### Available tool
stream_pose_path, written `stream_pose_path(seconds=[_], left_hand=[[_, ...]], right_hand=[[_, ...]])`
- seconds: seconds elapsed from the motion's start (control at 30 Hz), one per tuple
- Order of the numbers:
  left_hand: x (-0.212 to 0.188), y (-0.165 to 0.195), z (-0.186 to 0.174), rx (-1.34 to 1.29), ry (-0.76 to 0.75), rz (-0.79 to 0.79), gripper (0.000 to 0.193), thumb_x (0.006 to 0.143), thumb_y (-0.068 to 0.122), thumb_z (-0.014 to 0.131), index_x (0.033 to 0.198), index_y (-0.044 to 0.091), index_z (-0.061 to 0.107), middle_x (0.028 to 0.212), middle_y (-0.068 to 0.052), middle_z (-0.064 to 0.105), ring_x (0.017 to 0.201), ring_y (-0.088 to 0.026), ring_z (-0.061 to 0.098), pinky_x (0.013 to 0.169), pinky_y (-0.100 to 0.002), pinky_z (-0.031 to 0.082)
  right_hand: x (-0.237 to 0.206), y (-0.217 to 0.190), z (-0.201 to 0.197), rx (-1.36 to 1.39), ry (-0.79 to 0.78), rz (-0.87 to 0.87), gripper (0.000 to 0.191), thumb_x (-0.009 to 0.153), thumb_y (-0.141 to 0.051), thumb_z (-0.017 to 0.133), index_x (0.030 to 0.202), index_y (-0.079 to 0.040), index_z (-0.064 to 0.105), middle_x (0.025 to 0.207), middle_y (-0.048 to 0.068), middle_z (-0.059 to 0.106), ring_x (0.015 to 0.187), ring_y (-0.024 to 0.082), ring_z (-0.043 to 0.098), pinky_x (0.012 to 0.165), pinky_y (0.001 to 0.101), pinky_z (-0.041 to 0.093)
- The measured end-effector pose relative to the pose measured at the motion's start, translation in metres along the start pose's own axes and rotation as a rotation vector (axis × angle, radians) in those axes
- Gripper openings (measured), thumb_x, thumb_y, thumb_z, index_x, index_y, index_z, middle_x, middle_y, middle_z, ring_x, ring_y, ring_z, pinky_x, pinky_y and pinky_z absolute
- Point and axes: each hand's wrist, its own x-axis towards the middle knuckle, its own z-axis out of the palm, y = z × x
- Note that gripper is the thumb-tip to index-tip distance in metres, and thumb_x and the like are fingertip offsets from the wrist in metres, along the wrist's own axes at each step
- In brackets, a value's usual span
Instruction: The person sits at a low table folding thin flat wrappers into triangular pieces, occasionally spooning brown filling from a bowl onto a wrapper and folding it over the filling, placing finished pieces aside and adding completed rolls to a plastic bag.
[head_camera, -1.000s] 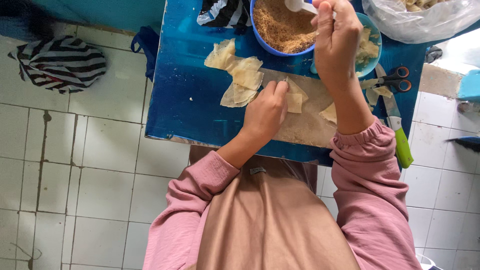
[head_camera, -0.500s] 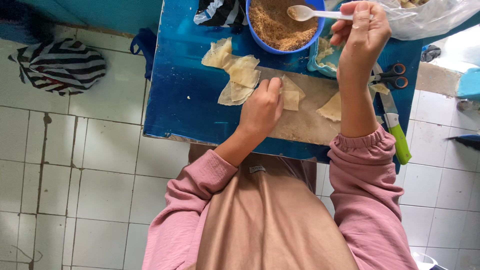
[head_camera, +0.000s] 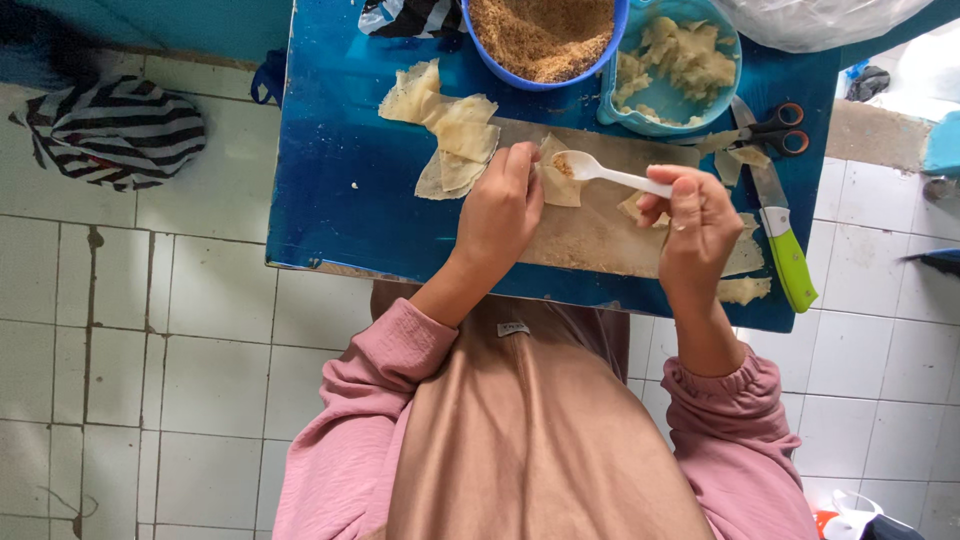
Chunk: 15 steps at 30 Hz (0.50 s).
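**Spoon of filling over a wrapper on the board**

A small pale wrapper (head_camera: 558, 182) lies on the brown cutting board (head_camera: 600, 235) near the middle of the blue table (head_camera: 350, 200). The bowl of a white plastic spoon (head_camera: 590, 170) rests over it, carrying a little brown crumbly filling. The left hand (head_camera: 500, 215) comes in from 6 o'clock, its fingers curled down and its fingertips pressing the wrapper's left edge against the board. The right hand (head_camera: 695, 225) sits at 3 o'clock of the wrapper, closed in a pinch around the spoon's handle, with the spoon pointing toward 9 o'clock.

At 10 o'clock of the wrapper, a loose stack of more wrappers (head_camera: 445, 130) spreads across the board's left end and onto the table. At 12 o'clock stands a blue bowl of brown crumbs (head_camera: 545, 35), and at 1 o'clock a light-blue container of pale lumpy pieces (head_camera: 680, 65). Scissors with orange-ringed handles (head_camera: 775, 130) lie at 2 o'clock, and a green-handled knife (head_camera: 785, 245) at 3 o'clock, beyond the right hand. Scraps of wrapper (head_camera: 745, 290) lie near the table's right edge.

On the white tiled floor (head_camera: 150, 380), at 9 o'clock and well apart from the table, rests a black-and-white striped bag (head_camera: 115, 130). Pink sleeves (head_camera: 385, 385) cover both forearms.
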Motion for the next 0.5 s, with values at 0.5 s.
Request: stream_pose_path(seconds=[0.5], left_hand=[[-0.004, -0.002, 0.005, -0.116, 0.028, -0.022, 0.023, 0.098, 0.003, 0.065, 0.118, 0.003, 0.055, 0.106, -0.016, 0.065, 0.096, -0.038, 0.068, 0.082, -0.043, 0.056]], right_hand=[[-0.016, -0.005, 0.005, -0.733, -0.387, -0.843, 0.023, 0.100, -0.002, 0.064, 0.123, 0.004, 0.062, 0.103, 0.016, 0.067, 0.087, 0.031, 0.066, 0.084, 0.0454, 0.054]])
